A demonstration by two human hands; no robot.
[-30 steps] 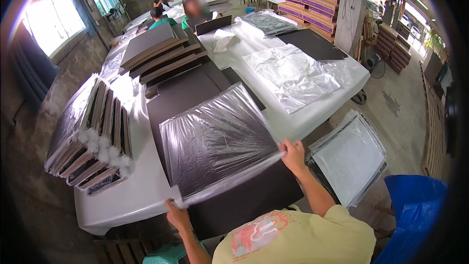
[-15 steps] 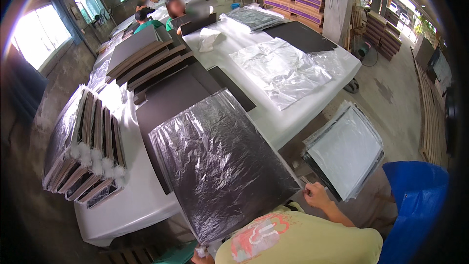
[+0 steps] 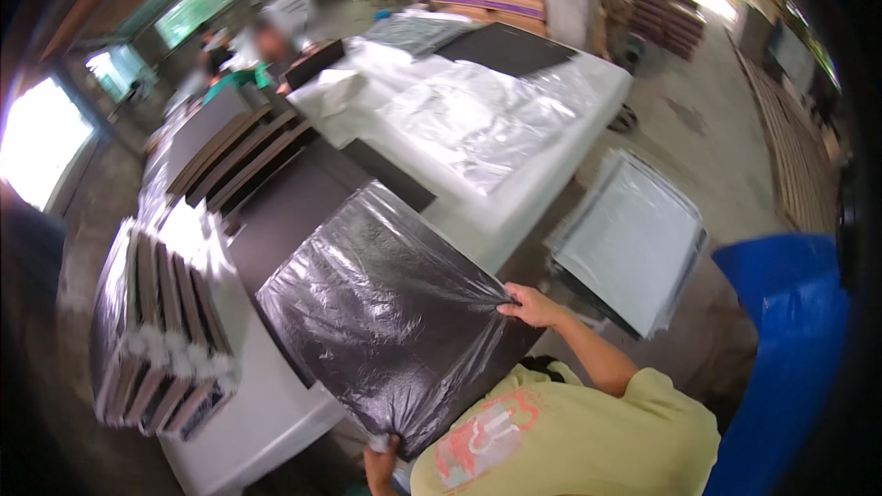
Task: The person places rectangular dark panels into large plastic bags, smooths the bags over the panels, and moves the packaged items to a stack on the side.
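Note:
A large dark board in a clear plastic bag [image 3: 386, 312] lies tilted across the near end of the table in front of me. My right hand [image 3: 533, 305] pinches the plastic at the board's right edge, and taut creases spread from its fingers. At the near left corner, my left hand [image 3: 381, 461] grips the bag, with bunched plastic at its fingertips. Beneath the bagged board lie bare dark boards [image 3: 299, 193]. To the left, several wrapped boards [image 3: 165, 340] stand on edge in a bundle.
A stack of curved dark boards [image 3: 243, 156] sits farther up the white-covered table [image 3: 542, 188]. Clear plastic sheets [image 3: 478, 119] are spread at its right. A pile of plastic bags [image 3: 629, 243] stands right of me, near a blue tarp [image 3: 785, 340]. People work at the far end.
My right hand has moved up along the board's right edge and pulled the plastic tight. My left hand has gripped the near corner, gathering creases there. The whole view has shifted.

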